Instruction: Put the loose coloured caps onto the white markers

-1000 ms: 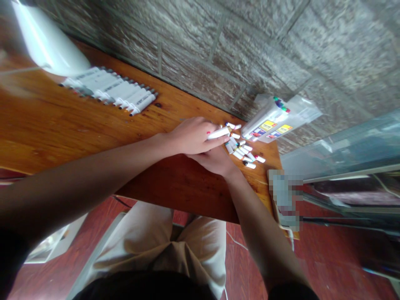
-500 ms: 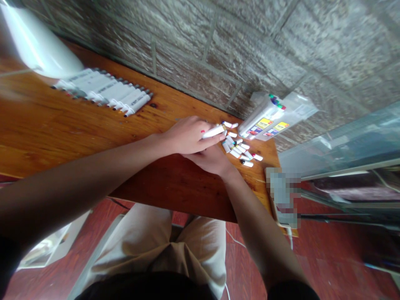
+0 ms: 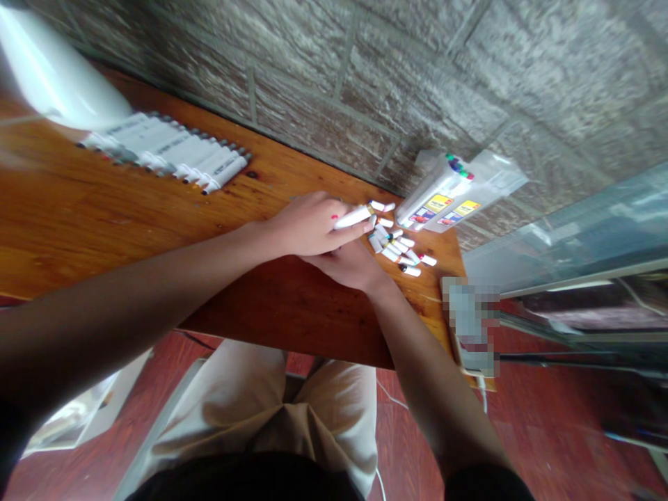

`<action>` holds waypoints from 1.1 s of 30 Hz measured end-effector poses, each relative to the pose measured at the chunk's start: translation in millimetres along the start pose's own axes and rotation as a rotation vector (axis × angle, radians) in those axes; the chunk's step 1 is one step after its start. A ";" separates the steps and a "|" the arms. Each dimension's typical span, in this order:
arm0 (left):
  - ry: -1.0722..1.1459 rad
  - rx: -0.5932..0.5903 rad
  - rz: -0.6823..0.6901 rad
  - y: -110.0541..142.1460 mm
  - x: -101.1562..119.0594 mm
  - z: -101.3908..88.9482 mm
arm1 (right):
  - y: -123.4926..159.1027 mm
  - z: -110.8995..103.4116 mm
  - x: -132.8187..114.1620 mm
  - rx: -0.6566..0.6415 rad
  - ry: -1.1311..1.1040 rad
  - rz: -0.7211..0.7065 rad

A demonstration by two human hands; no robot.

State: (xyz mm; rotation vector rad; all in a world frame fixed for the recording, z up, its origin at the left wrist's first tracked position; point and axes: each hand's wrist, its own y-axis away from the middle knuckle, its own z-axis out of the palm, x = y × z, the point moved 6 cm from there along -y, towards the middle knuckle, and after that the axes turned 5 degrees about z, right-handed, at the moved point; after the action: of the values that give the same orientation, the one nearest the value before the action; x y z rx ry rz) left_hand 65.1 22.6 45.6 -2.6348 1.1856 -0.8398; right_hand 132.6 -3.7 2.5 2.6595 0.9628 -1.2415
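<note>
My left hand (image 3: 310,224) is closed round a white marker (image 3: 353,216) that points right, toward a small heap of loose white markers and caps (image 3: 399,243) on the wooden table (image 3: 156,216). Tucked under the left hand lies my right hand (image 3: 348,266), close to the same heap; its fingers are hidden. A row of several white markers (image 3: 167,151) lies side by side at the table's far left. Beyond the heap, a clear plastic marker case (image 3: 454,188) with coloured labels leans by the stone wall.
A white rounded object (image 3: 57,76) stands at the far left of the table. The stone wall (image 3: 417,62) runs along the back edge. A glass panel (image 3: 568,236) and a red floor (image 3: 547,431) lie right of the table. My lap in beige trousers (image 3: 271,410) shows below.
Both hands stay at the marker heap with the marker held; only the camera has shifted slightly.
</note>
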 end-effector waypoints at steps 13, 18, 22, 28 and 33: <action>-0.091 -0.026 0.074 1.1 8.5 -3.9 | 0.7 -2.8 -7.7 0.014 0.062 0.000; -0.092 -0.022 0.063 0.9 8.3 -3.6 | 1.0 -1.8 -8.0 -0.011 0.077 0.009; -0.084 -0.013 0.070 1.0 9.1 -3.8 | 1.2 -2.4 -9.0 -0.009 0.059 -0.006; -0.070 -0.005 0.022 2.3 8.8 -6.1 | 1.4 -2.1 -9.2 -0.001 0.050 -0.016; -0.081 -0.009 0.019 2.7 9.4 -6.3 | 1.5 -2.1 -9.1 0.019 0.048 -0.009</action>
State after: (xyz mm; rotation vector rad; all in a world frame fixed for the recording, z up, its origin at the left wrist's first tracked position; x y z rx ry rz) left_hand 65.0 14.6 54.0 -2.6335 1.1946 -0.7187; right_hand 130.4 -8.9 10.0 2.7141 0.9749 -1.1999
